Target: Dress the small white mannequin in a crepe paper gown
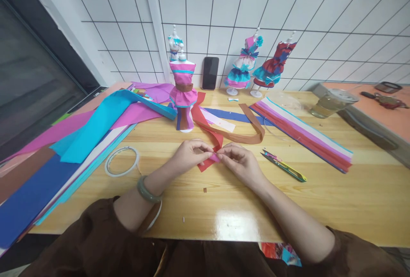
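My left hand (pixel 191 156) and my right hand (pixel 239 162) meet over the middle of the table, thumbs and forefingers pinched on a small pink piece of crepe paper (pixel 215 157). Their fingertips hide part of it. Beneath them runs a red crepe paper strip (pixel 206 124), its end (pixel 205 166) showing under the fingers. Just beyond stands a small dress form (pixel 183 81) in a pink dress with a brown waistband. Right of my right hand lie yellow-green thread snips (pixel 286 167). A roll of white tape (pixel 122 161) lies left of my left hand.
Long crepe paper sheets, including a turquoise one (pixel 96 125), cover the left side. Folded coloured strips (pixel 304 134) lie at right, near a cup of liquid (pixel 333 104). A phone (pixel 210 73) leans on the tiled wall, with other dressed forms (pixel 241 65) beside it.
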`<action>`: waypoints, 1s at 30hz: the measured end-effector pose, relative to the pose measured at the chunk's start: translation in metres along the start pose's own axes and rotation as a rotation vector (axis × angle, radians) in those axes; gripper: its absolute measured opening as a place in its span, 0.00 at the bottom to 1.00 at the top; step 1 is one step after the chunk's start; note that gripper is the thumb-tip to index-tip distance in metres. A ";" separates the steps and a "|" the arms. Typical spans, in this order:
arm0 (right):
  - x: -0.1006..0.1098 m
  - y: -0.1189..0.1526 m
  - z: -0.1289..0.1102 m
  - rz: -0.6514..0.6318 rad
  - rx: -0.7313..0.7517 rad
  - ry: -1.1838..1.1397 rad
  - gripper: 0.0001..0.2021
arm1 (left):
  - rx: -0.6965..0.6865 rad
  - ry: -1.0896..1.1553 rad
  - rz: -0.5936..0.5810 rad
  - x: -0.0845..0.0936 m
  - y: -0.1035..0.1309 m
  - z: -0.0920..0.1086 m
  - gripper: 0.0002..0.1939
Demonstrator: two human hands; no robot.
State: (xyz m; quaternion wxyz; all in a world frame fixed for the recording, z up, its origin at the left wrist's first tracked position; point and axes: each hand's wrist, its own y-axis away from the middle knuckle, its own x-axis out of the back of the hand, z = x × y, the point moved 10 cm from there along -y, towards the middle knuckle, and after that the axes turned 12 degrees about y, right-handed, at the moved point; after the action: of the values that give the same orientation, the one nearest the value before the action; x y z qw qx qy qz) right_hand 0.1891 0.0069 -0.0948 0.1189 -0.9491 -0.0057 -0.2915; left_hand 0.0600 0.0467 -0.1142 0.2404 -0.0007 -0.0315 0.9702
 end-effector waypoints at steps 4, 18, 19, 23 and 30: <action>0.000 0.000 0.002 0.027 -0.010 -0.037 0.11 | 0.006 0.046 -0.003 -0.002 0.001 0.000 0.09; -0.014 0.002 0.017 -0.059 -0.132 -0.178 0.13 | 0.154 0.200 -0.045 -0.010 0.003 -0.005 0.09; -0.014 0.002 0.018 -0.054 -0.133 -0.177 0.14 | 0.156 0.202 -0.049 -0.010 0.003 -0.005 0.09; -0.012 0.002 0.018 -0.048 -0.139 -0.163 0.14 | 0.153 0.200 -0.067 -0.010 0.002 -0.009 0.10; -0.011 0.002 0.017 -0.061 -0.154 -0.181 0.15 | 0.155 0.254 -0.070 -0.010 0.000 -0.016 0.17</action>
State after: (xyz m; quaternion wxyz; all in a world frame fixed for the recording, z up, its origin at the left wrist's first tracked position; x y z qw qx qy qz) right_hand 0.1894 0.0094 -0.1155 0.0356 -0.9773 -0.0230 -0.2075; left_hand 0.0692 0.0425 -0.1308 0.2753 -0.1039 0.0741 0.9529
